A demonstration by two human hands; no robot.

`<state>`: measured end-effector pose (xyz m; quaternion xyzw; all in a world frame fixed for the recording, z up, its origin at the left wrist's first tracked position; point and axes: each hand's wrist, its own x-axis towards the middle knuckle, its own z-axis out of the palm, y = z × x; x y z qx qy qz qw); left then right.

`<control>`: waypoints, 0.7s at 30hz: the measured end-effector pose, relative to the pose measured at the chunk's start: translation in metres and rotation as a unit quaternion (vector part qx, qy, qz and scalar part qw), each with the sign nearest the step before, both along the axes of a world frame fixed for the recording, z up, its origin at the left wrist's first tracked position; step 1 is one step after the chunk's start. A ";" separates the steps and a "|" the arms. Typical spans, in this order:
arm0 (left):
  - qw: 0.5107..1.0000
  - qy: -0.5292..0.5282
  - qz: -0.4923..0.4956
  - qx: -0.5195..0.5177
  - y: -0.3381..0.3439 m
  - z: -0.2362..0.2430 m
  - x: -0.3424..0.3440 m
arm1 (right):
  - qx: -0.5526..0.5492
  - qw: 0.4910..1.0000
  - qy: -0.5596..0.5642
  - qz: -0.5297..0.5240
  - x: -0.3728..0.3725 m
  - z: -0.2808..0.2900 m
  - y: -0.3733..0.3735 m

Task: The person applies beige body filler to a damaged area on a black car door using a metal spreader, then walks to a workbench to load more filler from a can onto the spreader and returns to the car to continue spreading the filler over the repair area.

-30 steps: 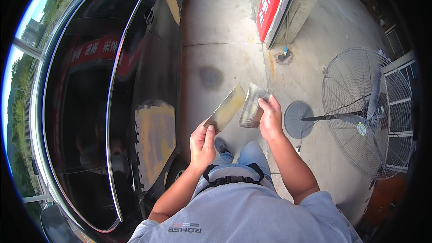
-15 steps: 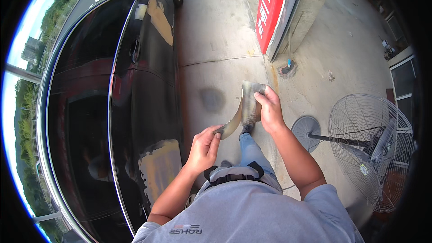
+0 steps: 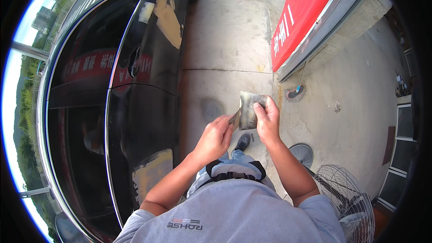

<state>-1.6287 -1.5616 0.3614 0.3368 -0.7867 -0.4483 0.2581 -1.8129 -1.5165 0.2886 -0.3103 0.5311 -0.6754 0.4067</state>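
Both of my hands are in front of my waist, each closed on a thin, flat scraper blade. My left hand (image 3: 215, 138) grips a narrow-looking blade (image 3: 234, 118), seen nearly edge-on, with pale residue on it. My right hand (image 3: 269, 121) holds a wider rectangular blade (image 3: 247, 111), smeared cream and grey, thumb across its face. The two blades meet or nearly meet at the wide one's left edge; I cannot tell if they touch.
A black car (image 3: 153, 103) runs along my left, with tan filler patches (image 3: 167, 18) on its panels. A red banner (image 3: 299, 9) hangs at a pillar on the right, a brush (image 3: 294, 92) lies below, and a caged standing fan (image 3: 342, 198) is at lower right.
The left blade has swung from a slanted, face-up position to nearly edge-on beside the right one. The view has shifted, with the fan moving down the frame and the banner appearing larger.
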 end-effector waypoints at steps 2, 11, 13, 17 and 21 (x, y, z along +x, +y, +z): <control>1.000 -0.021 -0.009 0.001 -0.026 -0.008 -0.011 | 0.001 1.000 0.010 0.014 -0.008 -0.001 -0.025; 0.991 -0.097 0.061 0.072 -0.183 -0.044 -0.021 | -0.040 0.995 -0.036 0.078 -0.055 0.009 -0.210; 0.980 -0.062 0.151 0.111 -0.231 -0.049 -0.016 | -0.028 0.997 -0.071 0.033 -0.076 0.008 -0.259; 0.975 0.055 0.189 0.103 -0.322 -0.048 -0.030 | 0.057 0.987 -0.153 0.000 -0.105 -0.002 -0.355; 0.986 0.050 0.116 0.107 -0.387 -0.027 -0.068 | 0.098 0.977 -0.187 -0.020 -0.132 -0.010 -0.422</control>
